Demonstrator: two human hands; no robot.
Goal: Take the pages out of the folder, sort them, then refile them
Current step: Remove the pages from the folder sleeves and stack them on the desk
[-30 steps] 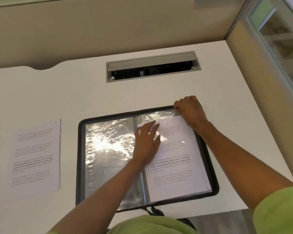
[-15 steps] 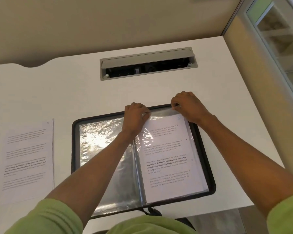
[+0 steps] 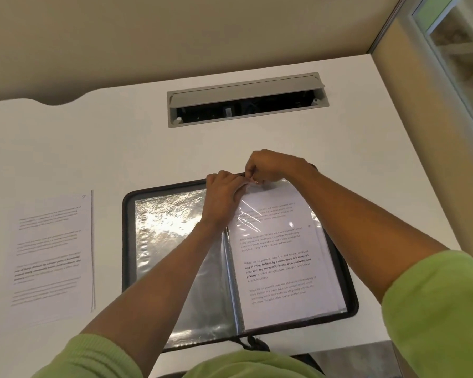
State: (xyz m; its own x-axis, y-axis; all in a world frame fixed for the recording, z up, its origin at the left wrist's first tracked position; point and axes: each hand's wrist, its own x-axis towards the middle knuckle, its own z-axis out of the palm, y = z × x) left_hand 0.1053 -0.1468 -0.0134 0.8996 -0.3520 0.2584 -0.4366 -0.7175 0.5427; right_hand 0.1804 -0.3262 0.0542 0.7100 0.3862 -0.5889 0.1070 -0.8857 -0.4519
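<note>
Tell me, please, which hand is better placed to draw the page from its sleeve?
Probably the right hand: it pinches at the top of the white printed page, while the left hand steadies the clear plastic sleeve.

Black zip folder [image 3: 128,241] lies open flat at desk [image 3: 120,148] front edge, centre. Left sleeve [image 3: 170,241] empty, glary. Right sleeve [image 3: 320,241] holds printed page [image 3: 279,268]. Loose page stack [image 3: 52,255] flat near left edge, apart from folder.

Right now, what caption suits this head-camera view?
Left hand and right hand pinch the clear plastic sleeve of a black-edged open folder.
</note>
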